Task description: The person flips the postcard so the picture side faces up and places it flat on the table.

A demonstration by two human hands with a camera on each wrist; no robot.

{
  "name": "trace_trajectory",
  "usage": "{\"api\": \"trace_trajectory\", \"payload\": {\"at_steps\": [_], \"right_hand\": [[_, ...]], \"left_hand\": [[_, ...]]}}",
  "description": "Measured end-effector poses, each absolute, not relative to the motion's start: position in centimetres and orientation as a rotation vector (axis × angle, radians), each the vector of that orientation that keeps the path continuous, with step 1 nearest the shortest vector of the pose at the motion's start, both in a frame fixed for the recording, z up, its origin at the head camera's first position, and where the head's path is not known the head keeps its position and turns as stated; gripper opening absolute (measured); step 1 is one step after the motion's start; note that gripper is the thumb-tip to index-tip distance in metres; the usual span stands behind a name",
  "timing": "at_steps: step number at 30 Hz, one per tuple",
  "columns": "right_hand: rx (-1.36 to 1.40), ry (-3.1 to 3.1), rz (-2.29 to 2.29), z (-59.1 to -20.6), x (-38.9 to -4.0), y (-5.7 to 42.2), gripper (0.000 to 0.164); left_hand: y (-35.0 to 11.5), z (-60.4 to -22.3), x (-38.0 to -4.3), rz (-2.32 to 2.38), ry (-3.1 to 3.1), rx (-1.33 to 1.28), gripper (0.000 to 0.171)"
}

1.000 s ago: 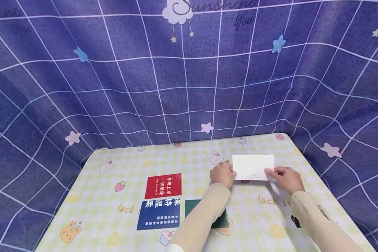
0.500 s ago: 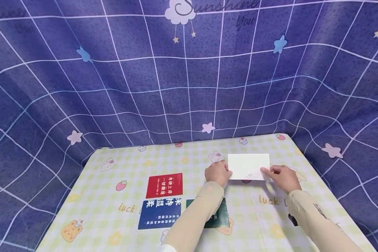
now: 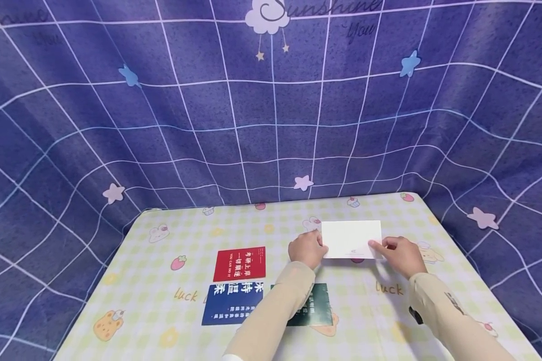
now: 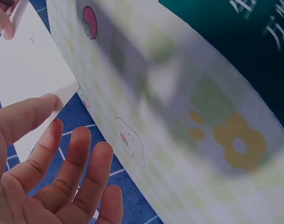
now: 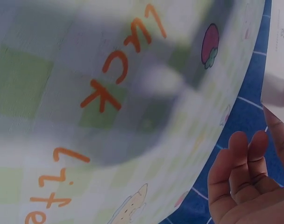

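A white card (image 3: 350,235) is held up over the table by both hands, its pale face with a small printed mark towards me. My left hand (image 3: 307,249) pinches its left edge; in the left wrist view the thumb and index finger meet at the card (image 4: 30,70), while the other fingers spread loosely. On the opposite side my right hand (image 3: 403,255) pinches the right edge near the lower corner, thumb in front. The right wrist view catches only a strip of the card (image 5: 278,51) with the fingers below. Whatever is on the card's back is hidden.
Left of the arms lie a red card (image 3: 226,265) and a blue card (image 3: 221,308), edges meeting, both with white lettering. A dark green card (image 3: 313,308) is partly covered by the left sleeve. A checked cloth (image 3: 140,281) covers the table; a blue curtain (image 3: 253,100) stands behind.
Both hands have carried the white card a little to the left, keeping hold of it. More of the green card shows beside the left sleeve. The head view has shifted slightly.
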State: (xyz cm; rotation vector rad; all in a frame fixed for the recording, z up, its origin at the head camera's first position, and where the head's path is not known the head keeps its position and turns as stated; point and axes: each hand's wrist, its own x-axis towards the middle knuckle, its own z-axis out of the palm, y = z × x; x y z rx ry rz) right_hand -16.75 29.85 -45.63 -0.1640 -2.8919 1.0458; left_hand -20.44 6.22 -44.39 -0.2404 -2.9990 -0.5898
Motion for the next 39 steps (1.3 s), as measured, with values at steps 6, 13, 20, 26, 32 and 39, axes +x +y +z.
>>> {"api": "trace_trajectory", "payload": {"at_steps": [6,13,20,26,32,39], "right_hand": [[-0.088,-2.894,1.020,-45.6,-16.9,29.0,0.047],[-0.026,-2.893,0.991,-45.2,-17.0,28.0,0.049],[-0.012,-2.918,0.986,-45.2,-17.1,27.2,0.047],[-0.013,-2.936,1.021,-45.1,-17.2,26.6,0.046],[-0.016,-2.949,1.029,-45.1,-17.0,25.7,0.048],[-0.028,-2.945,1.033,-45.0,-16.9,24.9,0.050]], "left_hand": [[5.1,-44.8,-20.6,-0.601,-2.988,-0.245,0.032],[3.8,-44.7,-20.6,-0.617,-2.978,-0.252,0.030],[2.9,-44.2,-20.3,-0.628,-3.004,-0.239,0.027],[2.0,-44.0,-20.1,-0.640,-2.987,-0.239,0.026],[0.9,-44.1,-20.2,-0.670,-2.996,-0.233,0.024],[0.0,-43.8,-20.0,-0.686,-3.002,-0.233,0.024]]}}
